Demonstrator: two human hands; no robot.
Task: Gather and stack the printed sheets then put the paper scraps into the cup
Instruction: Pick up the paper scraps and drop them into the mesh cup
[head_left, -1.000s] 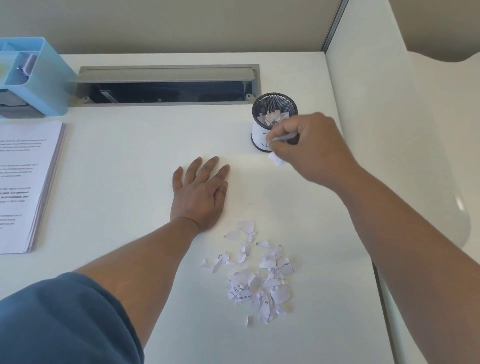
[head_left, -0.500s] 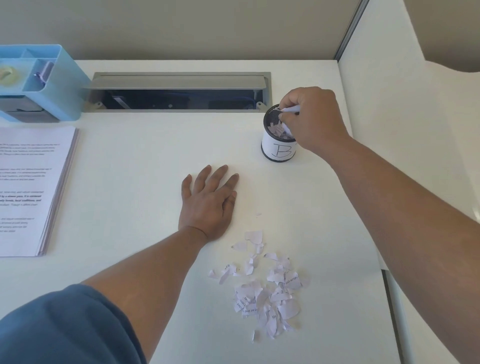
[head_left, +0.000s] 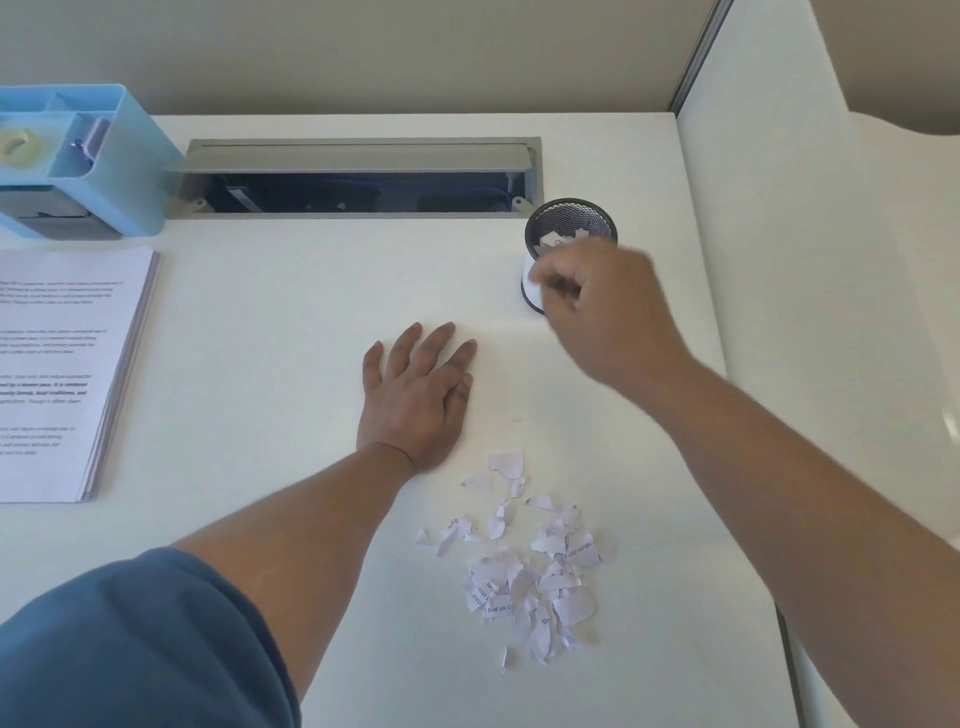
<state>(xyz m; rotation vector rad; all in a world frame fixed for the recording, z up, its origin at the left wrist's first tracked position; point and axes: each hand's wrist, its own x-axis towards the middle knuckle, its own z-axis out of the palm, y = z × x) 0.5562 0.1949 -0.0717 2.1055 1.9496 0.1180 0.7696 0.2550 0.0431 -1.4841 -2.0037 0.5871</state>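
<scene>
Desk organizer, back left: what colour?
Light blue; the desk organizer shows clearly in the head view.

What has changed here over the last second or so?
The right hand carried scraps up over the mesh cup, let them go, and has now drawn back toward the person; it is blurred, so whether it holds anything is unclear. The left hand stayed flat on the desk; the scrap pile and stacked sheets look unchanged.
</scene>
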